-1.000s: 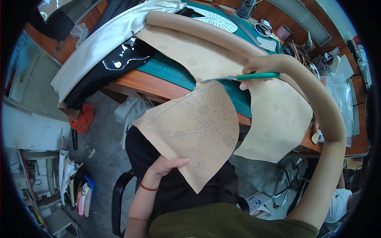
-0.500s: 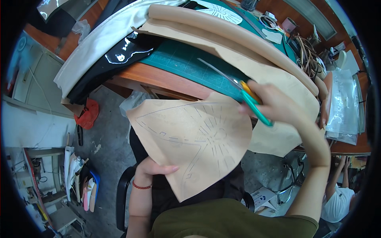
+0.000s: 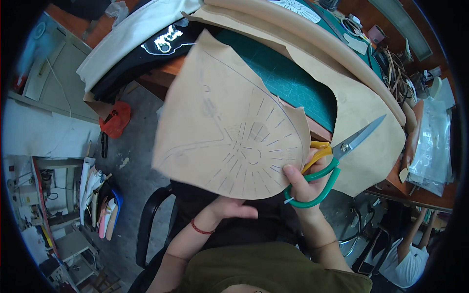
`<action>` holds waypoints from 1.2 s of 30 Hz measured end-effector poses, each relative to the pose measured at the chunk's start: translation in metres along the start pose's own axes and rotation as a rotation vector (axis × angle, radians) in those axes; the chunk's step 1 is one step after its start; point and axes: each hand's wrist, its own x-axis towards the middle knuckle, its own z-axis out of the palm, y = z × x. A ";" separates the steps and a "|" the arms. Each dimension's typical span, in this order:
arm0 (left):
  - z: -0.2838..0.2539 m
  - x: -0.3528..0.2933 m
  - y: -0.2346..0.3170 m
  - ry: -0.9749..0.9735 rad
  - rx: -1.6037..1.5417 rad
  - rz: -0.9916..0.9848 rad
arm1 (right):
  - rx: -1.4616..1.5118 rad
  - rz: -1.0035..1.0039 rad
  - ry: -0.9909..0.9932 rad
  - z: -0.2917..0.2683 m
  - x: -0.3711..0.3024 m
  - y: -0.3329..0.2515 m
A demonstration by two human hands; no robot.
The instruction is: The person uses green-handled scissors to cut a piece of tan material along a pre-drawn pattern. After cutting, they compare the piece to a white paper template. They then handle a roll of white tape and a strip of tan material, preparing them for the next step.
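Observation:
A tan leather piece [image 3: 195, 117], marked with drawn outlines and dashes radiating from a small centre, is held up in front of me. My right hand [image 3: 308, 183] pinches its right edge under the thumb. The same hand also carries scissors [image 3: 360, 136] with one green and one yellow handle loop. Their blades are closed and point up and right, away from the piece. My left hand [image 3: 234, 209], a red braided bracelet at its wrist, is at the lower edge of the leather. Its thumb is stretched out below the edge, and the other fingers are hidden behind the piece.
A large tan leather roll [image 3: 351, 63] lies over the green cutting mat [image 3: 298, 80], its loose end hanging toward me. White and glossy black rolled material [image 3: 168, 39] lies at left. Clear plastic bags [image 3: 430, 141] lie at right. A person in white [image 3: 405, 261] is at lower right.
The leather piece has turned and risen. My left hand has let go of its lower left corner and moved right. My right hand has come down onto its edge, the scissors now pointing right.

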 end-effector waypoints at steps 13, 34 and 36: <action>0.035 0.053 0.065 0.245 0.643 0.153 | 0.116 0.256 -0.337 -0.012 -0.006 0.022; 0.025 0.048 0.045 0.327 1.087 0.369 | -0.225 0.222 -0.437 -0.004 -0.017 0.032; 0.028 0.048 0.044 0.333 1.046 0.338 | -0.183 0.218 -0.426 -0.004 -0.017 0.033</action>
